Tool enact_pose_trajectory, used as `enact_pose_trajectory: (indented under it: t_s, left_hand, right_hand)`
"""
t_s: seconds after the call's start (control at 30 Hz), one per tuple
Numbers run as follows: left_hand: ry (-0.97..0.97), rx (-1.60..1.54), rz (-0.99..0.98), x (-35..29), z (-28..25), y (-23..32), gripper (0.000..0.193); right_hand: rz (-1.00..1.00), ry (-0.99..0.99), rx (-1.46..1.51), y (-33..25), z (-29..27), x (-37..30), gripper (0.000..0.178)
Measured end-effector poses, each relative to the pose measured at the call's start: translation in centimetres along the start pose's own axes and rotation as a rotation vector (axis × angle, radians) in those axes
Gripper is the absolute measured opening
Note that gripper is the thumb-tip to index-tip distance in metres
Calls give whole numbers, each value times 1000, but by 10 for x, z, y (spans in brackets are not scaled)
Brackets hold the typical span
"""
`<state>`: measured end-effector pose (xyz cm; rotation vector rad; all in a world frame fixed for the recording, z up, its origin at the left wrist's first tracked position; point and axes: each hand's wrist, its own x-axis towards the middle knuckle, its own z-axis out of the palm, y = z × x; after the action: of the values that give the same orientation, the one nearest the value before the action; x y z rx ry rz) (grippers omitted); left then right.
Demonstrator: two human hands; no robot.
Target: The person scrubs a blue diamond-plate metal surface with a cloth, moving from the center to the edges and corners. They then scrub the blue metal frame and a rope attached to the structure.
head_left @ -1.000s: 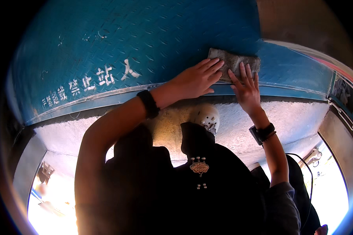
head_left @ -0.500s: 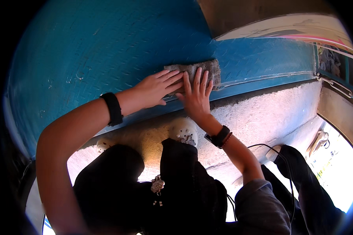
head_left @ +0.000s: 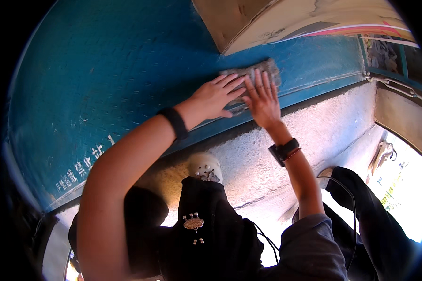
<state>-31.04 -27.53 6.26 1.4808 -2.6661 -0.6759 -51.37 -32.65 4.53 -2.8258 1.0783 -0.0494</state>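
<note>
Both my hands lie flat on a folded grey-brown cloth (head_left: 274,68), pressing it on a blue metal plate (head_left: 126,61) with a raised tread pattern. My left hand (head_left: 213,98), with a black band at the wrist, covers the cloth's left part, its fingers stretched out. Over the right part rests my right hand (head_left: 266,103), fingers extended and a dark watch on the wrist. The two hands nearly touch at the fingertips. Much of the cloth is hidden beneath them.
A cardboard box (head_left: 286,23) stands on the plate beyond the cloth. At the right hangs a metal chain (head_left: 401,89). Below the plate's edge runs a rough concrete step (head_left: 309,112), with a pale clog (head_left: 205,165) on it. A dark-trousered leg (head_left: 370,201) and a cable are at the right.
Both hands and the cloth have slid right along the plate toward the box. The view has shifted, bringing white lettering near the plate's left edge into sight.
</note>
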Motion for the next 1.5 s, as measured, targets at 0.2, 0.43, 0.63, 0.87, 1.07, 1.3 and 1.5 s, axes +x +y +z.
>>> enact_pose_trajectory:
  t_s: [0.2, 0.43, 0.63, 0.87, 1.07, 1.3, 1.5]
  left_hand:
    - [229, 13, -51, 49, 16, 8, 75]
    - [232, 151, -228, 30, 15, 32, 64]
    - [200, 266, -214, 2, 14, 35, 62]
    - [216, 258, -271, -25, 9, 13, 65]
    - [302, 23, -238, -13, 10, -5, 66]
    - [324, -114, -198, 48, 8, -3, 64]
    - [447, -88, -283, 94, 17, 13, 63]
  right_hand:
    - [121, -35, -64, 35, -10, 13, 52]
    - [242, 128, 6, -16, -16, 28, 35]
    - [152, 175, 134, -36, -3, 26, 32]
    - [90, 174, 131, -53, -5, 45, 32]
    - [141, 161, 11, -42, 4, 53, 34]
    - [155, 104, 55, 32, -3, 47, 35]
    - [175, 84, 167, 80, -5, 53, 37]
